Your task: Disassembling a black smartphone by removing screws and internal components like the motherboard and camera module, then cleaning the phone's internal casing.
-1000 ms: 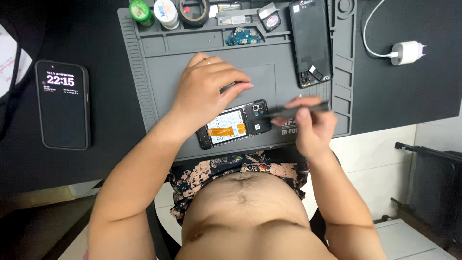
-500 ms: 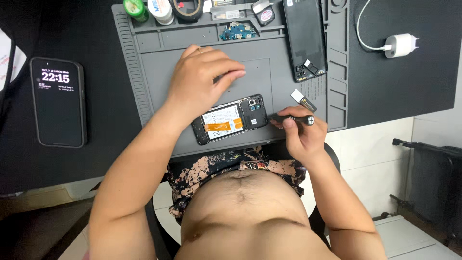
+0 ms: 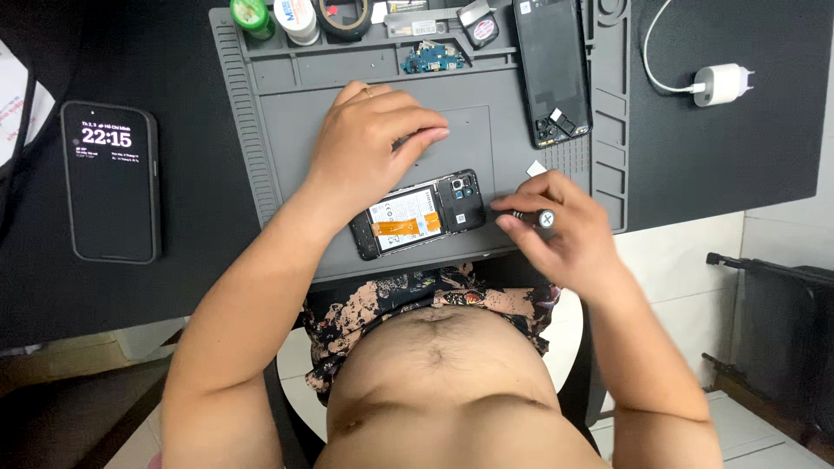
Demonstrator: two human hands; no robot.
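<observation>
A black desk carries a grey repair mat [image 3: 287,130], its ridged edge and top trays keeping small parts from rolling off. The left hand [image 3: 369,148] lies flat, fingers spread, pressing the opened phone [image 3: 421,215] down near the mat's front edge so it stays put. Just beside the phone's camera end, the right hand [image 3: 556,221] closes around a slim screwdriver [image 3: 530,215]. The removed back cover [image 3: 552,69] rests apart, a second phone [image 3: 111,181] lit on the desk.
</observation>
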